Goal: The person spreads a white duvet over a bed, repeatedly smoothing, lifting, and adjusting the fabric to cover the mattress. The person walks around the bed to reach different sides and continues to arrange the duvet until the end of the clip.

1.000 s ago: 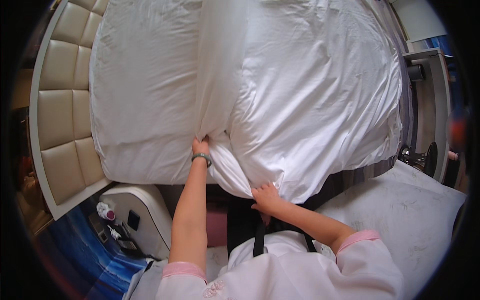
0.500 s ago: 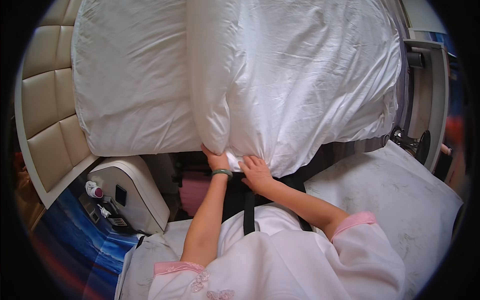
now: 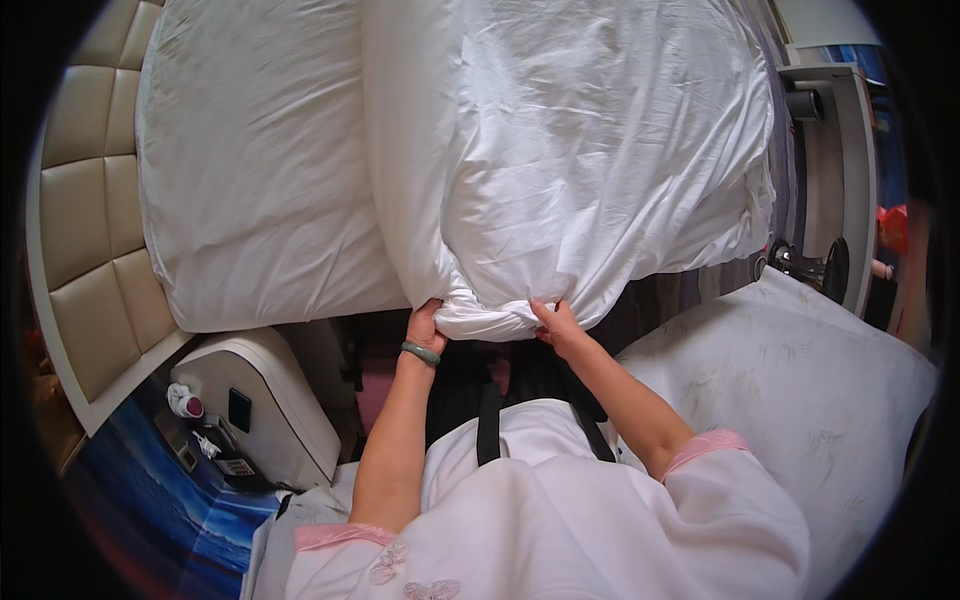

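Observation:
A white duvet (image 3: 600, 140) spreads over the right part of the bed, with a thick folded-over roll along its left edge. Its near edge hangs past the mattress side toward me, bunched between my hands. My left hand (image 3: 426, 324), below a green bangle on the wrist, is closed round the left end of the bunched edge. With thumb on top, my right hand (image 3: 560, 326) grips the same edge further right. Some fingers of both hands are hidden under the cloth. Left of the roll lies a smooth white bed sheet (image 3: 260, 180).
A padded beige headboard (image 3: 80, 215) stands at the left. Beside it, a white bedside cabinet (image 3: 285, 385) carries a telephone (image 3: 232, 462) and a dark phone-like slab (image 3: 240, 410). Behind my right arm is a pale patterned cover (image 3: 790, 390). Something pink (image 3: 374, 392) sits under the bed's edge.
My hands have moved apart, the right one going further right. The duvet edge, flat and hanging before, is now gathered up between them. The view has shifted slightly.

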The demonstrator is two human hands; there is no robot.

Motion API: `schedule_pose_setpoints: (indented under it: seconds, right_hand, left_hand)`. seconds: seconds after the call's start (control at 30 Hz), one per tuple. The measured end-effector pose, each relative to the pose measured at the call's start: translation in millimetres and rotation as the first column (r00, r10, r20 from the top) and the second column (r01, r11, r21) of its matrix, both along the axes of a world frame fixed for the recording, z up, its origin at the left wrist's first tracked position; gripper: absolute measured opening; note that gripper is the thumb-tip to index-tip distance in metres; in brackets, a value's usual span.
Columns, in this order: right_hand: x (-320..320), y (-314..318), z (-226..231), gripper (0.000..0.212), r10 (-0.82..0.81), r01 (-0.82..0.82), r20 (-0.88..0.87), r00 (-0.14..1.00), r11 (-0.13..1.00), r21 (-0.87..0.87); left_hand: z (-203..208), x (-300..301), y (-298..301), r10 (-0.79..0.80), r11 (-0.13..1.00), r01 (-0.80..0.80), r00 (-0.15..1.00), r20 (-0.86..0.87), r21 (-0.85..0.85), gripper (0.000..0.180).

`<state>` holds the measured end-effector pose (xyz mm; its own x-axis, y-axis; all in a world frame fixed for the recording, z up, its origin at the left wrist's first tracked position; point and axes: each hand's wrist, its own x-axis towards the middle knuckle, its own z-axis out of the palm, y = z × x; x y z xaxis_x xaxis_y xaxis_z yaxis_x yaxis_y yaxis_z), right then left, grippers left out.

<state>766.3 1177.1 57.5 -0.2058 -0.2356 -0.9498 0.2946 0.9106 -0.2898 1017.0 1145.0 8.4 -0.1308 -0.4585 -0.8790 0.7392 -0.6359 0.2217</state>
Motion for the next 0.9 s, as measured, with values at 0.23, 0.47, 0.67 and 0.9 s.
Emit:
schedule_pose_setpoints:
  seconds: [0.23,0.47,0.67,0.9]
  right_hand:
    - [-15.0,54.3,-8.2,0.043,0.250,-0.531,-0.721,0.647,0.826,-0.190]
    - [-127.5,71.1,3.3,0.030,0.175,-0.418,-0.857,0.484,0.907,-0.050]
    - [-145.4,83.2,-32.2,0.027,0.489,-0.497,-0.811,0.321,0.816,0.295]
    - [-52.7,-40.5,6.9,0.030,0.152,-0.666,-0.872,0.465,0.709,-0.232]
  left_hand:
    - [1.7,21.5,-7.9,0.037,0.998,-0.037,0.999,0.013,0.052,0.044]
    - [10.9,55.8,-13.0,0.030,0.998,-0.031,0.999,0.036,0.045,0.037]
    - [-38.0,81.5,-10.1,-0.065,0.997,0.060,0.993,0.100,0.046,0.040]
    - [-57.9,117.8,-20.0,-0.487,0.831,0.469,0.355,0.798,0.299,0.070]
